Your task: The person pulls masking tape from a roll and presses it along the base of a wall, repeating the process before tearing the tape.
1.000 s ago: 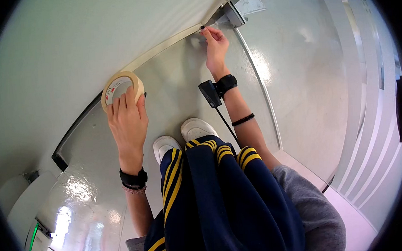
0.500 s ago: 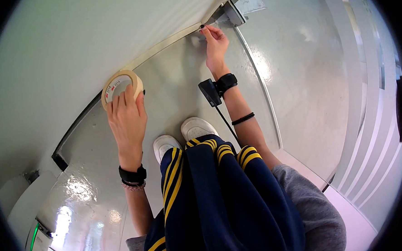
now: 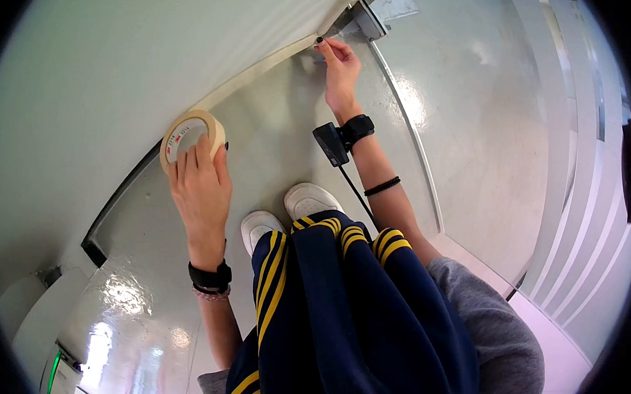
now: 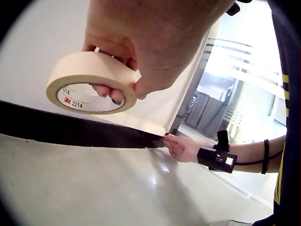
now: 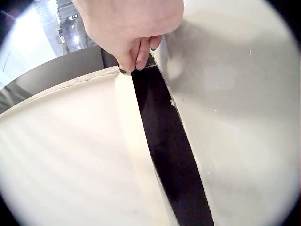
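In the head view my left hand (image 3: 201, 196) grips a roll of cream masking tape (image 3: 216, 132) beside the wall. A strip of tape (image 3: 252, 73) runs from the roll along the wall's lower edge to my right hand (image 3: 341, 74). The left wrist view shows left fingers through the core of the roll (image 4: 94, 63), thumb outside. My right hand (image 5: 134, 23) pinches the strip's far end at the wall corner; the fingertips partly hide that end. Below them, the strip (image 5: 129, 108) lies alongside the black skirting (image 5: 164, 136).
A pale wall (image 3: 144, 56) rises beside both hands. Two white shoes (image 3: 312, 201) stand on the glossy grey floor (image 3: 269, 135). Past the corner are a metal door fitting (image 3: 370, 21) and a striped glass panel (image 3: 579, 183). A cable hangs from the right wrist camera (image 3: 330, 143).
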Tool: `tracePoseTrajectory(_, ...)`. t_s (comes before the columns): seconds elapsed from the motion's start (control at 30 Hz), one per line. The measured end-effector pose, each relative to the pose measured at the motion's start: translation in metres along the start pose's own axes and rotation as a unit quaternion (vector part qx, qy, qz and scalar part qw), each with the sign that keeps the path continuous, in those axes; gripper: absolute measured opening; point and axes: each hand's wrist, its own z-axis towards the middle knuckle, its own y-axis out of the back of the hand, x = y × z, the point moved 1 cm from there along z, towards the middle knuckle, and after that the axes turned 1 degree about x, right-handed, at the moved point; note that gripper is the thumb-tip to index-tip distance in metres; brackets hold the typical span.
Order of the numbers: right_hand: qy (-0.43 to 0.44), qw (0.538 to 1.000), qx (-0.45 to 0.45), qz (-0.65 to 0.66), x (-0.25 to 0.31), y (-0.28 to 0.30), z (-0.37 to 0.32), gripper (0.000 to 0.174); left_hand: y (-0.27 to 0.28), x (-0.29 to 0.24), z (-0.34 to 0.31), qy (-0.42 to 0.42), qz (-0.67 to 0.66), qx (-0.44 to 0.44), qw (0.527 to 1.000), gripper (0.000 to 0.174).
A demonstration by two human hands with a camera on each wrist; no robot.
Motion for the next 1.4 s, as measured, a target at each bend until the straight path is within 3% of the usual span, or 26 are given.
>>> tracePoseTrajectory(0.5,0.003,1.0,-0.006,0.004,-0.002,0.001,0.003,0.013,-0.002,0.001,0.002,0.004,-0.007,0.014,1.0,0.026)
tracePoseTrajectory(0.57,0.001,1.0,-0.007,0.004,-0.001,0.001,0.003,0.013,0.001,0.0,0.003,0.045,-0.03,0.065,0.996,0.03)
tracePoseTrajectory(0.77,0.004,1.0,-0.009,0.004,0.002,0.001,0.002,0.013,0.001,-0.001,0.005,0.05,-0.034,0.078,0.995,0.031)
tracePoseTrajectory(0.87,0.006,1.0,-0.008,0.004,0.002,0.0,0.003,0.013,-0.005,0.002,0.004,0.001,0.003,0.016,1.0,0.026)
tracePoseTrajectory(1.13,0.012,0.999,0.008,-0.031,0.002,0.005,0.006,0.026,-0.01,0.005,0.004,0.0,-0.003,0.02,1.0,0.026)
tracePoseTrajectory(1.33,0.063,0.994,0.001,-0.085,-0.009,0.007,0.012,0.027,-0.011,0.006,0.007,-0.002,0.003,0.014,1.0,0.026)
tracePoseTrajectory(1.4,0.13,0.973,-0.022,-0.191,-0.011,0.005,0.014,0.025,-0.013,0.007,0.012,0.002,0.003,0.014,1.0,0.026)
